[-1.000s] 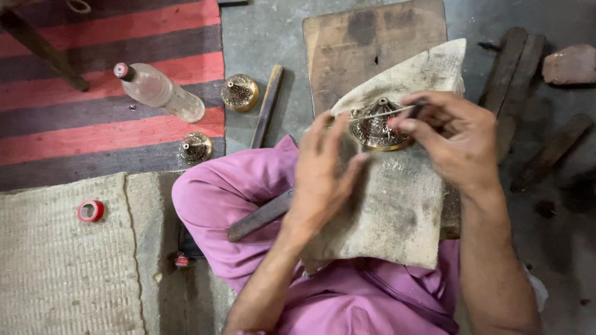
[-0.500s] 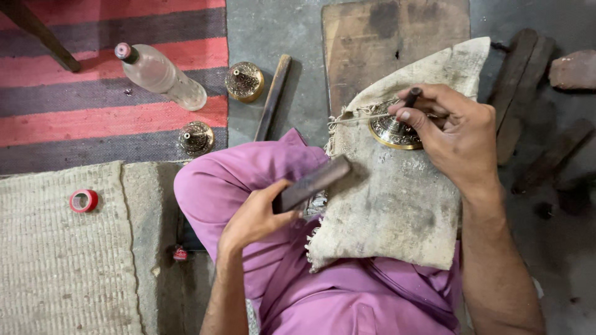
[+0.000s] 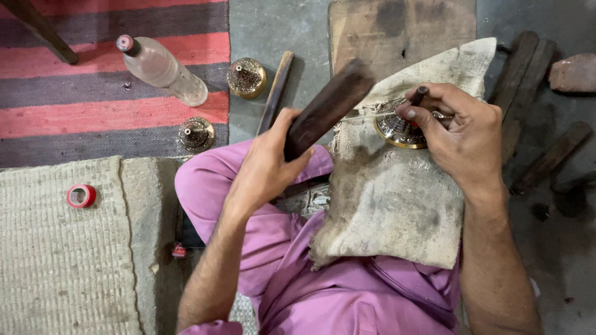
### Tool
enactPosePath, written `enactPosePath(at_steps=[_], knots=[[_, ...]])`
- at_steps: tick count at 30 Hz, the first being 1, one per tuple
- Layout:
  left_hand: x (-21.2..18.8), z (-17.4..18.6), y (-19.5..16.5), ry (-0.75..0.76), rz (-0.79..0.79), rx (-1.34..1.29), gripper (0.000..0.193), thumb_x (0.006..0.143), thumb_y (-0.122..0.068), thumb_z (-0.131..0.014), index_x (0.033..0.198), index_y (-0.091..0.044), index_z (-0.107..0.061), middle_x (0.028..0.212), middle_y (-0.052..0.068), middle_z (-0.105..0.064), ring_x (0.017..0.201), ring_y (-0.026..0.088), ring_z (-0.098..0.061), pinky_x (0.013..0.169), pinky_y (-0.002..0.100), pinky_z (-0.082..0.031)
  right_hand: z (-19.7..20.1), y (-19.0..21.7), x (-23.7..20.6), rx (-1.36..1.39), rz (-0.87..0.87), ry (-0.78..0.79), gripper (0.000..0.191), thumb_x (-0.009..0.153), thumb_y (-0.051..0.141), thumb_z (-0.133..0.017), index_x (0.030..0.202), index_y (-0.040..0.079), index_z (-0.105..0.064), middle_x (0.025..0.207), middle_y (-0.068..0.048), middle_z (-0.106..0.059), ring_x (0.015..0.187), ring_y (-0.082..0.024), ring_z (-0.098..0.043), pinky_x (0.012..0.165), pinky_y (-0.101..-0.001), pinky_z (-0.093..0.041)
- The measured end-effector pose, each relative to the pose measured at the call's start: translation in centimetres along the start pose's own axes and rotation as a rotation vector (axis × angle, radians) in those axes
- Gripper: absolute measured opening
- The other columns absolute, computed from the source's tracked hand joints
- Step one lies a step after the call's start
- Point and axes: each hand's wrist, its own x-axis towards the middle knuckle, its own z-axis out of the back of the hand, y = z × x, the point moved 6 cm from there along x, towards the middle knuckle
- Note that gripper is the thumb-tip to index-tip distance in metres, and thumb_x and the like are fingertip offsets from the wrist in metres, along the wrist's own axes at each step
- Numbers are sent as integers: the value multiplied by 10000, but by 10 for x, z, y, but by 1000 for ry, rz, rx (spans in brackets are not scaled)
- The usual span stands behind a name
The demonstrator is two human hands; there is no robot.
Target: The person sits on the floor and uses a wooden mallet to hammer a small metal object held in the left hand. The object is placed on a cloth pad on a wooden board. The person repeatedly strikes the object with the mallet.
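1. The round brass piece (image 3: 397,127), domed and covered in fine raised pattern, lies on a stained, coarse burlap cloth (image 3: 397,205) draped over the person's lap, toward the far right of the scene.
2. The right hand (image 3: 462,139) pinches a thin dark chisel (image 3: 417,98) between thumb and curled fingers, its tip set down on the brass; the fingers are closed tight around it.
3. The left hand (image 3: 264,170) is wrapped fully around a dark wooden mallet (image 3: 328,107), raised and angled toward the chisel. The work looks to be mid-engraving, at the lifted part of a stroke; a strike would call for the mallet face to meet the chisel's top squarely while the tip holds its place.
4. Beyond the cloth sits a worn wooden board (image 3: 397,31) on grey concrete.
5. To the left lie a wooden stick (image 3: 276,90), two more patterned brass pieces (image 3: 246,77) (image 3: 196,133), and a clear plastic bottle (image 3: 162,69) on a red striped rug (image 3: 93,93).
6. Nearer, a red tape roll (image 3: 81,195) rests on a woven mat (image 3: 56,260).
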Motion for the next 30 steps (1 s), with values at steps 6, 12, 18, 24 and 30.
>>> enactPosePath(at_steps=[6, 12, 18, 24, 30], knots=[[27, 8, -19, 26, -19, 244, 572, 866, -99, -757, 1369, -156, -490, 1020, 201, -729, 997, 415, -703, 802, 519, -535, 0, 0, -1, -33, -14, -16, 197, 1037, -25, -744, 1228, -52, -702, 1068, -139, -776, 999, -166, -766, 833, -246, -638], [42, 14, -38, -6, -178, 260, 765, 898, -52, -719, 1554, -236, -372, 1154, 165, -716, 1041, 380, -714, 839, 465, -571, 1, 0, -2, -106, -19, -25, 187, 1038, 1, -756, 1209, -61, -710, 1048, -147, -780, 982, -174, -776, 815, -250, -636], [48, 15, -41, -15, -240, 352, 868, 938, -57, -712, 1638, -280, -250, 1166, 134, -693, 1020, 363, -718, 869, 466, -580, 1, -1, -2, -87, -5, -42, 189, 1049, 22, -757, 1209, -63, -705, 1060, -141, -778, 995, -187, -782, 814, -256, -637], [46, 11, -39, 1, -243, 324, 883, 934, -49, -706, 1643, -279, -233, 1145, 132, -685, 1003, 352, -721, 860, 466, -584, 0, -5, -2, -156, -10, -37, 179, 1036, 36, -762, 1182, -57, -717, 1013, -150, -778, 938, -193, -784, 741, -251, -639], [47, 11, -35, -2, -235, 383, 892, 897, -33, -691, 1637, -285, -261, 1069, 143, -658, 948, 362, -694, 816, 490, -563, 0, -6, -4, -99, 14, -29, 158, 1066, 37, -737, 1200, -43, -715, 1035, -134, -779, 959, -174, -783, 777, -249, -646]])
